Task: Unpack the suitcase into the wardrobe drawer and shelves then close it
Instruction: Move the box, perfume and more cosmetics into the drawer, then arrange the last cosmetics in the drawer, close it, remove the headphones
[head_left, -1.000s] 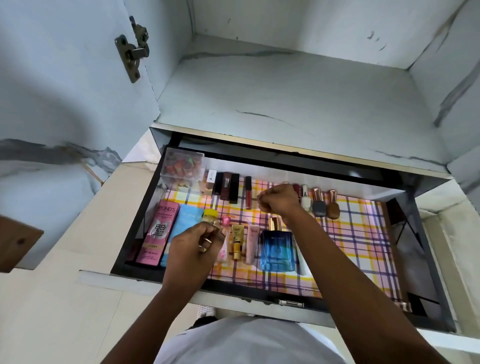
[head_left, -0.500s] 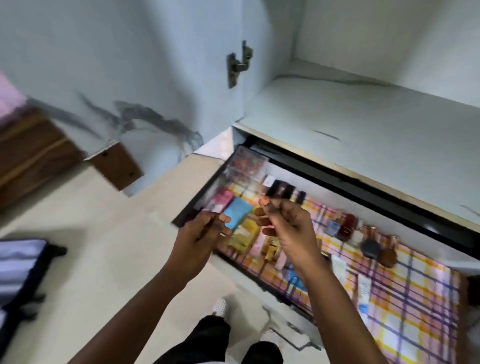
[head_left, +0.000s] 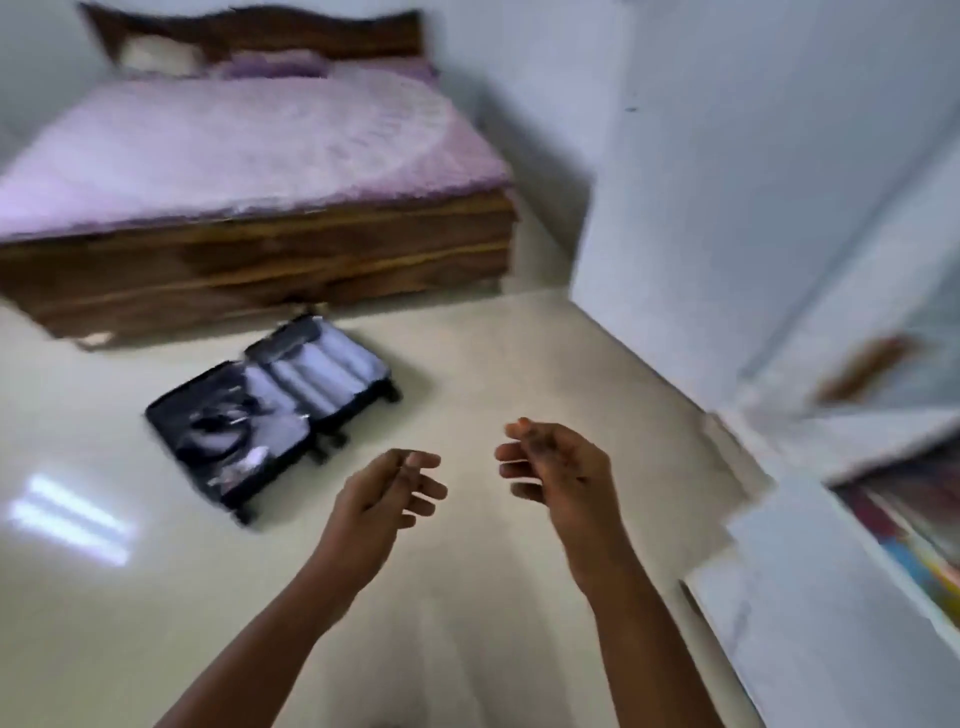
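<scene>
a: which step is in hand?

b: a return to the suitcase (head_left: 270, 410) is judged to be in hand. the suitcase is seen lying open on the floor (head_left: 467, 597), just in front of the bed (head_left: 249, 171) and well apart from both hands. nothing is carried.

a: how are the hands held?

b: the left hand (head_left: 382, 496) is held out over the floor with fingers loosely spread and slightly bent; nothing is gripped. the right hand (head_left: 558, 470) is held beside it, palm turned inward, fingers relaxed and apart; nothing is pinched.

a: where is the drawer?

b: the drawer (head_left: 914, 530) is seen at the right edge, pulled out, with a coloured lining partly visible. its contents are too blurred to be identified. the wardrobe (head_left: 779, 156) stands above and behind it.

a: what remains in the suitcase?

b: dark and pale shapes are visible in the near half, and pale rolled shapes in the far half. they cannot be named through the motion blur, so unpacking is judged unfinished.

a: what does the next move call for?

b: the floor must be crossed and a low reach made into the open case. one item should be selected and held securely before it is carried to a drawer or shelf.
</scene>
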